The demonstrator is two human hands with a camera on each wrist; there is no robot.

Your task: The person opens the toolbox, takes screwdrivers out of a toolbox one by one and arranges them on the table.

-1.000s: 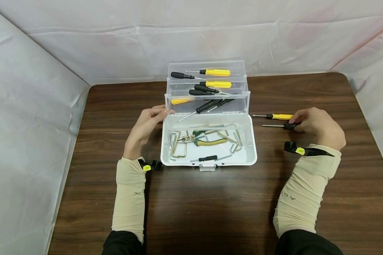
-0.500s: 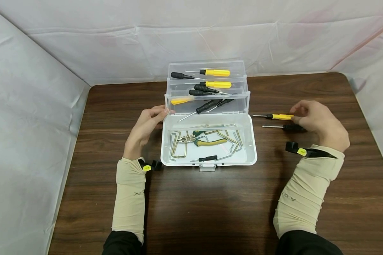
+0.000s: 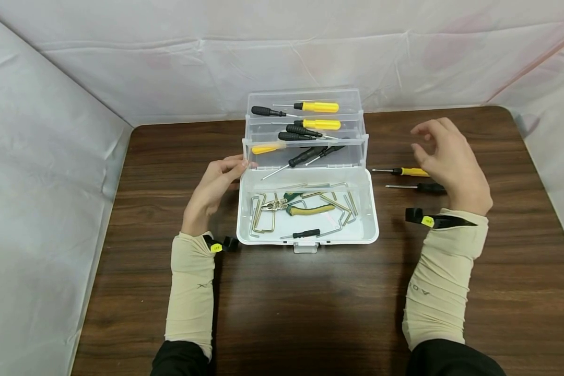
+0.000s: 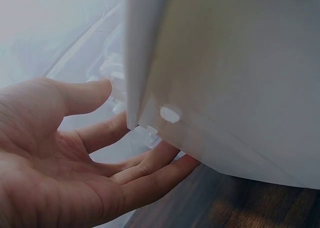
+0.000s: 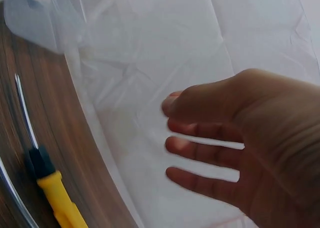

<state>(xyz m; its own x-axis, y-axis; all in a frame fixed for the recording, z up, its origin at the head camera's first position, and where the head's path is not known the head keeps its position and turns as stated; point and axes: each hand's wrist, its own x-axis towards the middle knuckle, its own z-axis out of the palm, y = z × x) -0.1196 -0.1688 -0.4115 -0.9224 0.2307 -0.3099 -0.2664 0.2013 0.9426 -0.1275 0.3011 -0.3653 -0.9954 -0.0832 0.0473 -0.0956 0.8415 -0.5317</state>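
A white toolbox (image 3: 244,238) stands with its clear tiered trays (image 3: 357,99) raised behind. My left hand (image 3: 213,187) touches the hinge corner at its left side. In the left wrist view, the relaxed fingers (image 4: 150,183) reach to the box's lower edge, with the thumb beside the wall. My right hand (image 3: 453,162) is raised over the table's right part, thumb and fingers apart, holding nothing. Near it lie a yellow-handled screwdriver (image 3: 411,171) and a black-handled screwdriver (image 3: 425,187), side by side, tips toward the box. The hand partly hides both handles in the head view.
The trays hold several screwdrivers, yellow-handled (image 3: 319,107) and black-handled (image 3: 305,155). Pliers (image 3: 310,210), several hex keys (image 3: 263,230) and a small screwdriver (image 3: 306,233) lie in the base. White sheeting (image 3: 282,57) walls the dark wooden table (image 3: 310,313) behind and at both sides.
My right hand has let go of the black-handled screwdriver, leaving it beside the yellow one, and has lifted toward the back of the table. My left hand has stayed put.
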